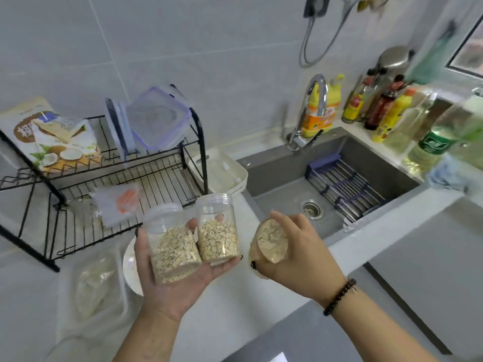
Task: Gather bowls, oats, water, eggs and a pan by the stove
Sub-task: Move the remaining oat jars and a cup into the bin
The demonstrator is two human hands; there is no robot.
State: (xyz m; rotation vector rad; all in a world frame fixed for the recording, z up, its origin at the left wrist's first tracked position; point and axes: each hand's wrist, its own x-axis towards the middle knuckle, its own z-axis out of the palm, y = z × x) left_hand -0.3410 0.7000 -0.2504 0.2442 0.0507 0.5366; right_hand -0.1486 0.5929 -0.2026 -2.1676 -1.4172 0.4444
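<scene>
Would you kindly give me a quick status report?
Left hand holds two oat jars. Right hand grips a third jar. Nothing blocking.

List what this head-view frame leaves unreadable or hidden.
- Third oat jar: the right hand covers its far side; lid unseen.
- White plate: mostly behind the left hand and its two oat jars.
- Bottle labels: blurred.
- Stove: not in frame.
</scene>
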